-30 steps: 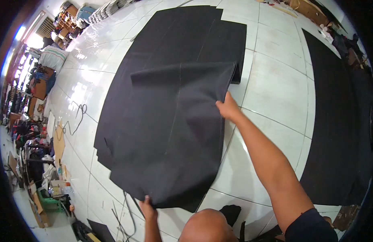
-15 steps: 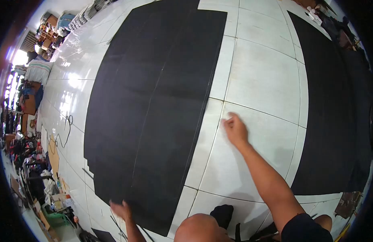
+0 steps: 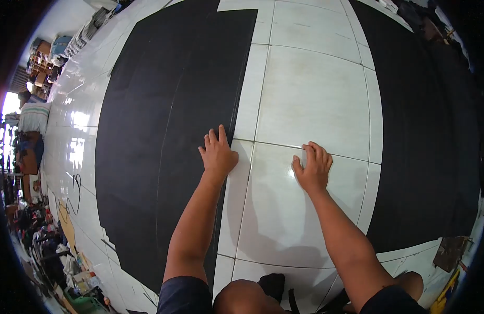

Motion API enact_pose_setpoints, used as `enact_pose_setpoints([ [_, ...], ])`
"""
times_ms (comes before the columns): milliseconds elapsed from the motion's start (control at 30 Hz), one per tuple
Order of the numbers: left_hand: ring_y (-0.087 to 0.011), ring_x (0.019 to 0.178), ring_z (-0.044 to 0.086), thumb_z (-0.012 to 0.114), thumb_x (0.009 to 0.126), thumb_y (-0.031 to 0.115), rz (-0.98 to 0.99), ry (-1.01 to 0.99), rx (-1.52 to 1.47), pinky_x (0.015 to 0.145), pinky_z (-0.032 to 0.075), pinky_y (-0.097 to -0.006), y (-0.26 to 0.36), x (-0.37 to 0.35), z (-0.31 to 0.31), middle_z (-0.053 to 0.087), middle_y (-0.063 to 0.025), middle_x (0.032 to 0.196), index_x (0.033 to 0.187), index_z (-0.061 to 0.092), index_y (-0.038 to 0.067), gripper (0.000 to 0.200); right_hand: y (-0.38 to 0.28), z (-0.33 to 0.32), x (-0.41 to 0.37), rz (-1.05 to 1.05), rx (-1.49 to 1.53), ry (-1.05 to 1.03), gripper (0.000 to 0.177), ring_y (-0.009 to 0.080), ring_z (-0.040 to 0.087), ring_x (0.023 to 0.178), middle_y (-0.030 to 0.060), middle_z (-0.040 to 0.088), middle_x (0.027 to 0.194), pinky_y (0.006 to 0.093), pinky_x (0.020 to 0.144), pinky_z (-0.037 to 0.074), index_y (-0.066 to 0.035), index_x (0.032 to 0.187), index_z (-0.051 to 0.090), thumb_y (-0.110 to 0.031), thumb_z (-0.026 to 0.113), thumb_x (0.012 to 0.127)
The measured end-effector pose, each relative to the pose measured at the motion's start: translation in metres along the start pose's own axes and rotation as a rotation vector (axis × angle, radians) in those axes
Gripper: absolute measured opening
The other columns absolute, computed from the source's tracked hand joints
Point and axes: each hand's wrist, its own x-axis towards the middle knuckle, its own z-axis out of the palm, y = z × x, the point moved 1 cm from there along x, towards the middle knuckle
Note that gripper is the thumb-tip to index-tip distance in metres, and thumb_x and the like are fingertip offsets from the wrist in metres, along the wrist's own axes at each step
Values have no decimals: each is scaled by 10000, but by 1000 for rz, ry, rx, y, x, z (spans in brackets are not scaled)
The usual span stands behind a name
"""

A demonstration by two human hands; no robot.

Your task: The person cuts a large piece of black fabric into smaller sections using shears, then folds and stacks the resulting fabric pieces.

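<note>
A large black sheet (image 3: 132, 125) lies flat on the floor, with a faint pale line running along its length. My left hand (image 3: 218, 154) is over the sheet's right edge, fingers spread and palm down. To its right, my right hand (image 3: 314, 167) is on or just above a white tile (image 3: 312, 99). Its fingers are bent and its thumb stands apart from them. Nothing shows in either hand, though the space under the right fingers is hidden.
Another black sheet (image 3: 415, 136) spreads along the right side. A thin dark cord (image 3: 76, 196) lies on the tiles at left, near piled clutter (image 3: 45, 230). My foot (image 3: 273, 285) is at the bottom, beside a knee (image 3: 239, 298).
My left hand has gone from the sheet's lower left edge up to its right edge. My right hand has shifted slightly, its thumb now apart. The whole view has moved a little.
</note>
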Motion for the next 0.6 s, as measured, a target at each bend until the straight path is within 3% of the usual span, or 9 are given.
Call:
enact_pose_setpoints([
  [100,-385,1408,387,620,845,142,-2,17,65,1107,342,-606,-6,9,17,431,-225,1492,1481,391,82,679,0,-2,1,-1,14,-4,403,271,460,1253,101,542,1297,489,1089,279,-68,1197,603,-327,635,888],
  [233,-357,1348,486,513,924,83,-44,235,-42,1103,349,-599,-28,4,32,533,-151,1440,1415,502,111,492,1,-2,1,-13,13,-3,397,277,460,1245,110,541,1298,492,1090,279,-66,1194,600,-322,629,892],
  [467,-343,1353,486,525,944,105,-102,378,-3,1096,334,-629,-69,7,47,548,-112,1435,1389,542,160,448,2,-3,6,-26,5,-5,383,274,475,1214,114,541,1284,504,1073,288,-64,1172,605,-321,626,888],
  [600,-367,1291,539,519,924,81,-59,444,3,1046,420,-588,-84,74,22,566,-112,1415,1376,543,149,458,-1,-4,8,-16,-6,-43,377,279,481,1193,116,534,1279,511,1063,291,-63,1157,613,-313,636,876],
])
